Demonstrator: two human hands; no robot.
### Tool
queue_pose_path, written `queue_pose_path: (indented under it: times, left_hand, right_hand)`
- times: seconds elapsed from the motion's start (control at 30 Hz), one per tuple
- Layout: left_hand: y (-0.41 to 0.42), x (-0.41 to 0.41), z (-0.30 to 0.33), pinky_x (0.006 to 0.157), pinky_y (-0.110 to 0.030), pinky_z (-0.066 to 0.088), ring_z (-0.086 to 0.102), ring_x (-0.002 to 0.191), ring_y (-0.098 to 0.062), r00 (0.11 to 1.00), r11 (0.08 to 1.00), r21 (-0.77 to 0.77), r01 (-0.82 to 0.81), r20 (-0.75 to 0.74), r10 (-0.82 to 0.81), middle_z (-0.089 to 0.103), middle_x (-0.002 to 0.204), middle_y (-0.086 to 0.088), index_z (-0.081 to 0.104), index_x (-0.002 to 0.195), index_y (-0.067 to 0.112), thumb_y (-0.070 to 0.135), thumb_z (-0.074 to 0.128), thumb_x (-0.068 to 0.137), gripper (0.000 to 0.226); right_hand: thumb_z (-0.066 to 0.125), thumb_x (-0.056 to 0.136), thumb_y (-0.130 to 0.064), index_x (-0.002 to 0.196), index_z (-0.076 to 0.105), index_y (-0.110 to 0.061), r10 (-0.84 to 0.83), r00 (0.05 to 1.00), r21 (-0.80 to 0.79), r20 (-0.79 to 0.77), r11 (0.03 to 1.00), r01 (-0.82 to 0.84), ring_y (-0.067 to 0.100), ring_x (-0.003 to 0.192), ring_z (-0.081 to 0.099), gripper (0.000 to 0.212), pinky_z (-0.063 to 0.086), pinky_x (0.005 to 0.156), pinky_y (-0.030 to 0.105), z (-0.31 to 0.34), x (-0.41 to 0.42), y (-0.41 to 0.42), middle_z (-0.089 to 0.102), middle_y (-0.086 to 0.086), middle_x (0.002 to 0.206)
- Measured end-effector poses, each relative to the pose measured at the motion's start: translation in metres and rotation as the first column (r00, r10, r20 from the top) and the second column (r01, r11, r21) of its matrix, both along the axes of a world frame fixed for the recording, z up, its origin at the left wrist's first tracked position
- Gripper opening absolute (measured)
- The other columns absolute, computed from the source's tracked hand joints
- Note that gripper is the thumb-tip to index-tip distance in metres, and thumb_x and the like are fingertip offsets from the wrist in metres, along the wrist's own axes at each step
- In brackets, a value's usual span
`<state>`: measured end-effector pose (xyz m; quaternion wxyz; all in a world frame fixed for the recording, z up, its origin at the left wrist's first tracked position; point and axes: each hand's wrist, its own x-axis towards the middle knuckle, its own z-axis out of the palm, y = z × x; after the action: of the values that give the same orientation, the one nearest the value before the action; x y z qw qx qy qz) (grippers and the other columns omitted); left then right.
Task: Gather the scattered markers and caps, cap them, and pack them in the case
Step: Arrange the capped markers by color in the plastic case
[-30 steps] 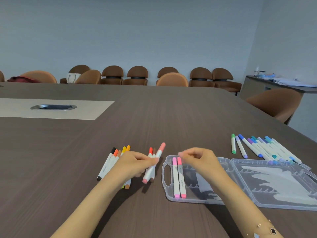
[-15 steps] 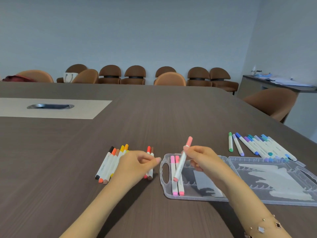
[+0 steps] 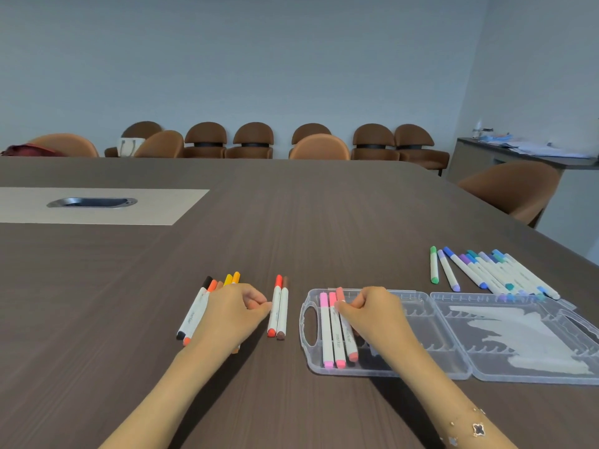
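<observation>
Head view: half a second ago the right hand (image 3: 372,314) held the salmon marker (image 3: 346,325) tilted above the clear case (image 3: 453,367); now that marker lies in the case's left end beside two pink markers (image 3: 329,332) — the fingers still pinch its upper barrel, so it is seated but not let go. That makes three packed. The left hand (image 3: 233,311), left of the case, has curled fingertips touching the red marker (image 3: 275,307); a true grip I cannot tell. Red and brown — two — lie just left of the case; five or so beyond them under the left hand; roughly ten blue-green markers (image 3: 486,273) behind the case's lid.
</observation>
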<state>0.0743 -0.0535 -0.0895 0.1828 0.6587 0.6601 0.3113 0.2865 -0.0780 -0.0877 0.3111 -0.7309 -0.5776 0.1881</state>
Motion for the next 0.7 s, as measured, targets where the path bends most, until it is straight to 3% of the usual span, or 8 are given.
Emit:
queue_pose_path:
  times: [0.13, 0.23, 0.43, 0.5, 0.6, 0.7]
  left_hand:
    - [0.003, 0.009, 0.003, 0.057, -0.009, 0.035, 0.057, 0.065, -0.004, 0.999, 1.0, 0.008, 0.005, -0.033, -0.005, 0.066, 0.068, 0.008, 0.067, 0.078, 0.024, 0.029, 0.067, 0.085, 0.008]
    - [0.003, 0.02, 0.004, 0.054, -0.011, 0.036, 0.058, 0.065, -0.007, 0.995, 1.0, -0.03, -0.006, -0.096, 0.003, 0.068, 0.072, 0.002, 0.07, 0.08, 0.018, 0.032, 0.065, 0.086, 0.016]
    - [0.005, 0.031, 0.002, 0.059, -0.018, 0.05, 0.062, 0.06, -0.01, 0.968, 0.989, -0.118, -0.093, -0.243, 0.062, 0.065, 0.063, -0.002, 0.072, 0.072, 0.014, 0.037, 0.061, 0.086, 0.03]
    - [0.006, 0.034, 0.006, 0.055, -0.018, 0.047, 0.06, 0.059, -0.01, 0.958, 0.986, -0.136, -0.095, -0.283, 0.053, 0.06, 0.058, 0.0, 0.07, 0.071, 0.012, 0.036, 0.062, 0.085, 0.029]
    - [0.007, 0.037, 0.008, 0.057, -0.022, 0.049, 0.06, 0.061, -0.01, 0.951, 0.985, -0.15, -0.087, -0.308, 0.037, 0.059, 0.058, 0.0, 0.069, 0.072, 0.01, 0.03, 0.063, 0.081, 0.023]
    - [0.005, 0.034, 0.011, 0.053, -0.016, 0.043, 0.057, 0.057, -0.008, 0.982, 0.98, -0.182, -0.08, -0.183, 0.046, 0.064, 0.058, -0.001, 0.074, 0.071, 0.008, 0.029, 0.064, 0.082, 0.026]
  right_hand:
    - [0.056, 0.091, -0.033, 0.052, 0.04, -0.015, 0.018, 0.998, -0.017, 0.052, 1.0, -0.017, 0.014, 0.044, 0.046, 0.046, 0.048, 0.054, 0.03, 0.001, 0.0, -0.003, 0.044, -0.001, 0.047]
    - [0.053, 0.093, -0.037, 0.059, 0.041, -0.016, 0.043, 0.997, -0.061, 0.058, 0.997, -0.04, 0.016, 0.051, 0.05, 0.042, 0.052, 0.063, 0.034, 0.003, 0.002, -0.007, 0.051, 0.0, 0.055]
    - [0.038, 0.099, -0.042, 0.062, 0.023, -0.027, 0.154, 0.931, -0.063, 0.331, 0.988, -0.141, 0.023, 0.079, 0.05, 0.043, 0.038, 0.093, 0.035, 0.004, -0.004, -0.018, 0.034, -0.012, 0.061]
    - [0.036, 0.099, -0.043, 0.062, 0.022, -0.027, 0.166, 0.922, -0.066, 0.35, 0.986, -0.152, 0.024, 0.09, 0.057, 0.043, 0.036, 0.095, 0.037, 0.004, -0.004, -0.017, 0.037, -0.011, 0.065]
    - [0.039, 0.098, -0.042, 0.062, 0.024, -0.027, 0.177, 0.935, -0.06, 0.308, 0.984, -0.167, 0.023, 0.079, 0.05, 0.042, 0.037, 0.097, 0.037, 0.002, -0.002, -0.015, 0.04, -0.012, 0.065]
    - [0.047, 0.094, -0.043, 0.061, 0.041, -0.02, 0.131, 0.972, -0.027, 0.193, 0.991, -0.128, 0.022, 0.069, 0.056, 0.041, 0.047, 0.088, 0.04, -0.001, 0.006, -0.01, 0.047, -0.008, 0.057]
